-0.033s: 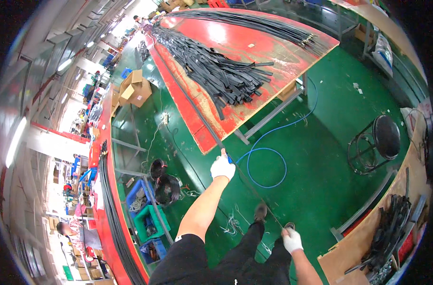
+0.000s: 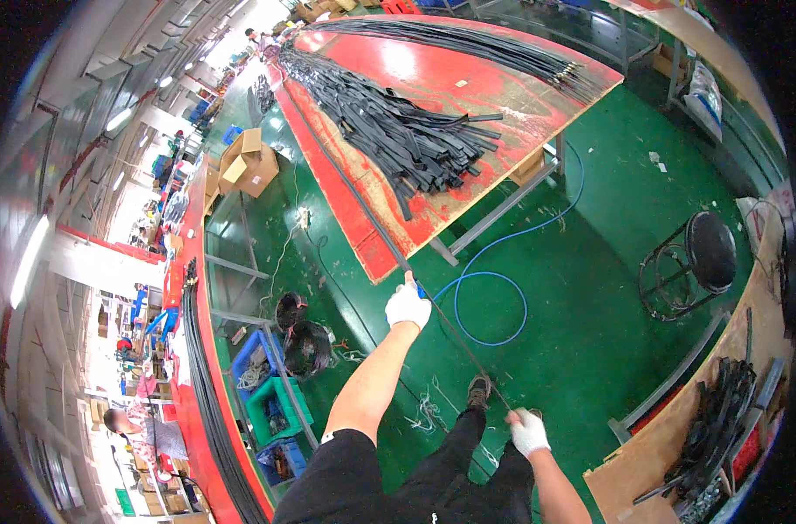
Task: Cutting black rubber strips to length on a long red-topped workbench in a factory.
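Note:
My left hand (image 2: 408,306), in a white glove with bare fingertips, grips the near end of a long black sleeve (image 2: 387,237) just off the corner of the red table (image 2: 529,74). Something small and blue (image 2: 421,291) shows at its fingers. A thin dark cord or rod (image 2: 470,351) slants from there down to my right hand (image 2: 528,432). That hand, also white-gloved, is closed on the cord's lower end beside my leg. On the table a heap of flat black strips (image 2: 407,140) lies right of the sleeve.
A bundle of long black tubes (image 2: 450,37) lies across the table's far side. On the green floor are a coiled blue hose (image 2: 494,274), a black round stool (image 2: 710,251) and blue and green crates (image 2: 274,409). A cardboard box (image 2: 248,164) stands left; other people work farther off.
My right hand has shifted slightly up and left along with the cord's end. One shoe has moved. The left hand stays almost in place.

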`<state>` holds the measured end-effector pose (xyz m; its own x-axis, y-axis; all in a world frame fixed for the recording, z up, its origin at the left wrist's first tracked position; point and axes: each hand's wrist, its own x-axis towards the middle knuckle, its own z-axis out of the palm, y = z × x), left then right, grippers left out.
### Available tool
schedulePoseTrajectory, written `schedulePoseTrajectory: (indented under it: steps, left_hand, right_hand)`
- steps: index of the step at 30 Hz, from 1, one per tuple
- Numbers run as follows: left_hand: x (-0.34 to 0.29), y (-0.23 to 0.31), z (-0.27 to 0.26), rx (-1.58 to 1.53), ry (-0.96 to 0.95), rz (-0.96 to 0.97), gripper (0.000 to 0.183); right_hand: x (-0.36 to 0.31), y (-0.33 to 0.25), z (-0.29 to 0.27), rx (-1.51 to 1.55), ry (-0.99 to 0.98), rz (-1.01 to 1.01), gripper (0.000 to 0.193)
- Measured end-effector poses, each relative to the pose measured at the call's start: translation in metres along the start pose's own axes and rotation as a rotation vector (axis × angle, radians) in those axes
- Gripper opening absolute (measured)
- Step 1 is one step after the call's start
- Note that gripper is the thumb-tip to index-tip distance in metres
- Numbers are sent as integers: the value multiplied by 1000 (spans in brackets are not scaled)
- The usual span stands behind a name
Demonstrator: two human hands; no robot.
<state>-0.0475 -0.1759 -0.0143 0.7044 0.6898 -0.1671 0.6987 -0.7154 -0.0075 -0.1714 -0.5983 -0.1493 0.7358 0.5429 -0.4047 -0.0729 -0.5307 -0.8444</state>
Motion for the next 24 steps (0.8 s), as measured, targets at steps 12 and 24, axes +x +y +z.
schedulePoseTrajectory:
  steps: [12, 24]
  left_hand:
    - [8, -7, 4, -33, -63, 37, 86]
    - [46, -24, -8, -66, -39, -38, 75]
  right_hand:
    - [-130, 44, -48, 9, 41, 366, 37]
    - [-155, 33, -32, 152, -105, 337, 47]
